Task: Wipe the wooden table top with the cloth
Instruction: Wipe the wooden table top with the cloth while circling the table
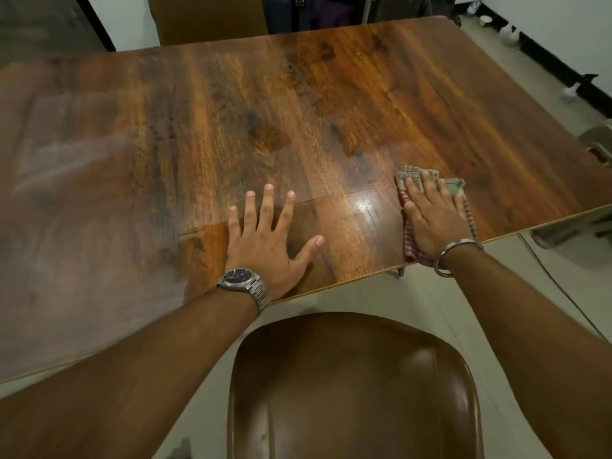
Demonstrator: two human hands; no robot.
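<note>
The wooden table top (298, 104) fills most of the head view, dark brown with strong grain. Its left part looks dull and hazy; the near middle shines. My right hand (430, 220) lies flat on a crumpled cloth (409, 175), grey with red-and-white checks, near the table's front right edge. The cloth shows past my fingertips and along both sides of the palm. My left hand (265, 236) rests flat on the bare wood near the front edge, fingers spread, holding nothing. It wears a metal watch; the right wrist wears a metal bangle.
A brown leather chair (354, 392) stands right below me, in front of the table. Another chair back (208, 18) stands at the far side. A pale tiled floor (546, 94) lies to the right, with small items along the black skirting. A cable runs on the floor at right.
</note>
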